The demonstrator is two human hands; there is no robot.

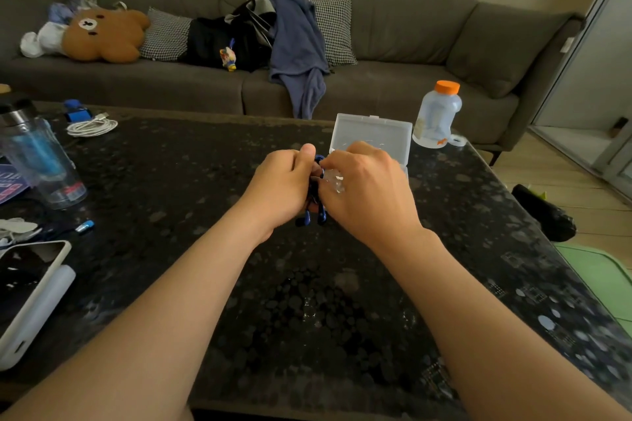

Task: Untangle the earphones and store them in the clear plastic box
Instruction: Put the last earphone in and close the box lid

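Midway over the dark surface (171, 164), the left hand (278, 188) and right hand (366, 191) are meeting, both curling their fingers round the blue earphones (306, 218), whose buds are dangling just below. The clear plastic box (372, 133) is sitting open just beyond the right hand, with a bottle (437, 113) standing to its right.

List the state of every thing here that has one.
earphones: bunched up, held between both grips, earbuds dangling.
left grip: curled round the earphones.
right grip: pinching the earphones.
clear plastic box: open, lid raised, on the table.
orange-capped bottle: upright, capped.
tumbler: upright, lid on.
white cable: coiled.
phone: face up, screen dark.
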